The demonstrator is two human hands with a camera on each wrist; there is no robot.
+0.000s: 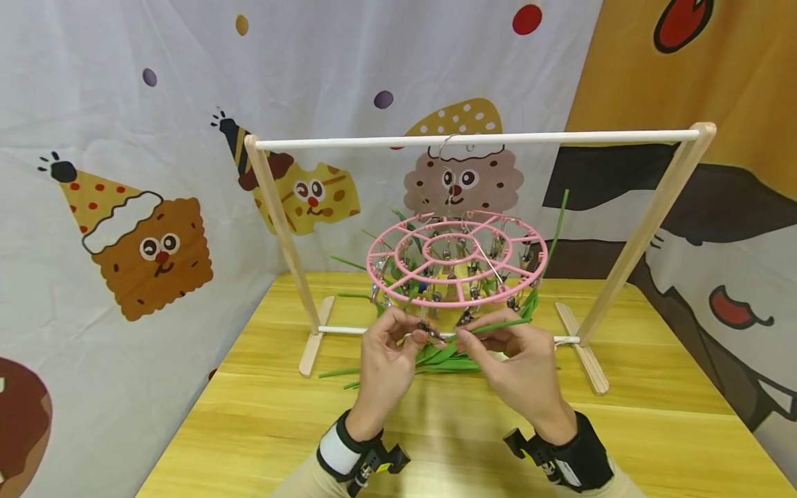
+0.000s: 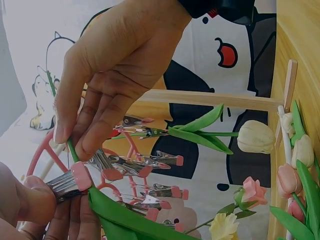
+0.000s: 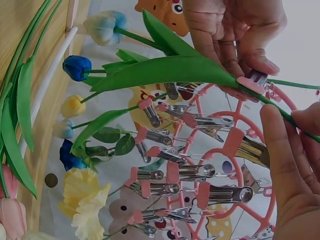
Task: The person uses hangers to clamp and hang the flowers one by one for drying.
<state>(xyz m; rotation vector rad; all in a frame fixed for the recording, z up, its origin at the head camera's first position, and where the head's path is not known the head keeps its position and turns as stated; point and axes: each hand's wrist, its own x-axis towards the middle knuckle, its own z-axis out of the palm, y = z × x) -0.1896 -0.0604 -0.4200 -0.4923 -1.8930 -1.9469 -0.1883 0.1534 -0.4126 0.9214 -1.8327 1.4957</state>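
Note:
My left hand [image 1: 386,366] pinches a metal clip [image 2: 70,183] with pink tips between thumb and fingers. The clip's pink tips lie against the green stem of an artificial tulip, beside its long leaves [image 3: 165,72]. My right hand [image 1: 526,366] pinches that stem [image 3: 280,113] just past the clip. In the right wrist view, the leaves lead toward a pale blue and white tulip head [image 3: 102,27]. Right above both hands hangs a round pink clip hanger [image 1: 459,303], with several metal clips dangling from it. Some of these clips hold flowers upside down.
The hanger hangs by a hook from a white rod [image 1: 373,142] on a wooden stand [image 1: 647,228]. Loose tulips, including a pink one [image 3: 12,217], lie on the wooden table [image 1: 249,415] by the stand's low bar. A printed cloth [image 1: 349,62] stands behind.

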